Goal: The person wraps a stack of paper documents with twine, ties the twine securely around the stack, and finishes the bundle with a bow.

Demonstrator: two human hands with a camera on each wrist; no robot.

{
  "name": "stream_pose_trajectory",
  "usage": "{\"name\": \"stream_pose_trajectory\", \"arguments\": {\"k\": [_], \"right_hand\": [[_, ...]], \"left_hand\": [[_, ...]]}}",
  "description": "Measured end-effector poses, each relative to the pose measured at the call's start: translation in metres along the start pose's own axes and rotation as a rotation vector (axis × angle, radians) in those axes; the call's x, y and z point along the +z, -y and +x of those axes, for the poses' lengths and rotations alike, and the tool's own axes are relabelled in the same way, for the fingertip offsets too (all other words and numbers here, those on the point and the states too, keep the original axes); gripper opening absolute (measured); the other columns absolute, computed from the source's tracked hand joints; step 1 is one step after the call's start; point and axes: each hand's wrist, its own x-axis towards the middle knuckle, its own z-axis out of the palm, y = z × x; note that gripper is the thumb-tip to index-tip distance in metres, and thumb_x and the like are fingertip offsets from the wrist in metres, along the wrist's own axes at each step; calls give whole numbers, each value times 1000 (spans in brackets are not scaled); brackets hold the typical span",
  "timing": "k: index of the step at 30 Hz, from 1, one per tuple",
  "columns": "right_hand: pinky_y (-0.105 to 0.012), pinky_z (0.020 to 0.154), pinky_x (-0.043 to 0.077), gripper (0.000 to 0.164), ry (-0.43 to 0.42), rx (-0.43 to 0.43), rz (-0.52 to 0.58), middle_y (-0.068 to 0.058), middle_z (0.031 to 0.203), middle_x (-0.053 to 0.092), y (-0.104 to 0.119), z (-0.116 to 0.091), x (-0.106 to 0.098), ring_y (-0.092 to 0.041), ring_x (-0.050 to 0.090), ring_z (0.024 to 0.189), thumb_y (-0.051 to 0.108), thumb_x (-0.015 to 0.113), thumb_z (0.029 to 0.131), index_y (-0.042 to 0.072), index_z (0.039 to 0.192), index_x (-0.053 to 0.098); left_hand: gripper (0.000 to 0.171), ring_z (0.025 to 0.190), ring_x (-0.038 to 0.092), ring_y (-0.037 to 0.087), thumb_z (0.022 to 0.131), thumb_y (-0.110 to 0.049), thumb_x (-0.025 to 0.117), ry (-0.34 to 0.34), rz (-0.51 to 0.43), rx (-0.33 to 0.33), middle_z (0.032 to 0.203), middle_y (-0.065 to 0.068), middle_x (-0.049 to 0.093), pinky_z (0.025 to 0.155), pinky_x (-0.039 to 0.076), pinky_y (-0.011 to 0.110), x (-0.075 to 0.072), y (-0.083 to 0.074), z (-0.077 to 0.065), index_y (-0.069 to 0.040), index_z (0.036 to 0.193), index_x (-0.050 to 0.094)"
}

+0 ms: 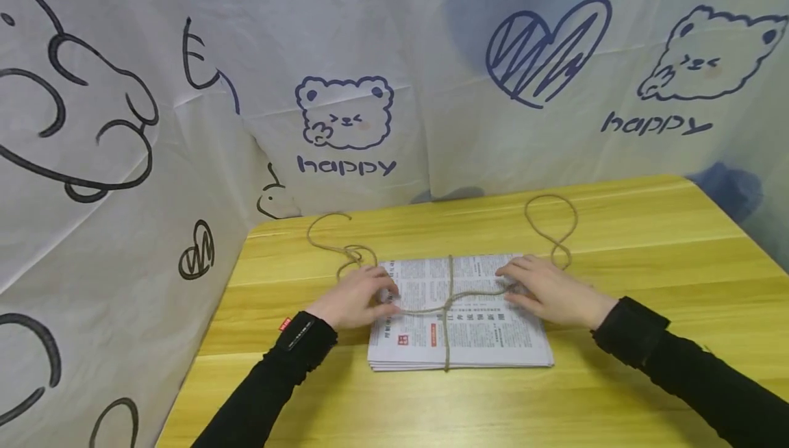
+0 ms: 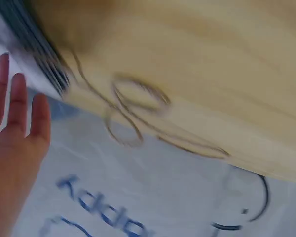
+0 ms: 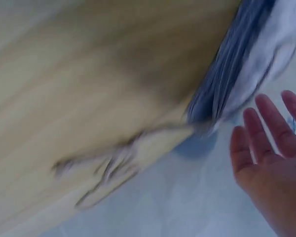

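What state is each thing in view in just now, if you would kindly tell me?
Papers: stacked, lying flat.
Cord: crossed over the papers, ends loose and looped on the table; whether it is knotted cannot be told.
Left grip: open, at the papers' left end.
Right grip: open, at their right end.
Cloth: hung up, creased.
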Motion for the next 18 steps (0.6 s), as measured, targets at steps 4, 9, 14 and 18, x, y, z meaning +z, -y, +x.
{"name": "stream_pose_trajectory", "arguments": {"k": [4,9,14,18], "right_hand": [[-30,74,44,12,43,-22,-23,6,91,63,8,-1,13,-8,50,81,23,72,94,15,101,69],[-20,65,41,15,89,16,107,15,75,54,13,-6,15,3,44,68,18,68,97,22,83,62],[-18,60,37,19,171,76,228,16,71,50,15,-12,12,4,42,63,22,64,100,23,81,59],[-17,61,38,19,185,88,248,15,70,48,13,-16,12,4,42,63,19,62,101,21,82,58]], "left_hand": [[21,100,46,16,91,-44,73,42,69,67,106,-5,62,90,37,38,15,-11,3,-24,96,70],[22,70,45,7,101,-34,62,41,-59,29,77,-8,57,71,36,24,17,-11,1,-19,85,68],[29,59,42,5,106,-34,53,47,-183,-80,67,-7,48,60,34,21,13,-5,0,-16,87,66],[30,60,42,6,105,-34,55,38,-235,-163,66,-7,47,59,32,21,12,2,-2,-16,85,69]]}}
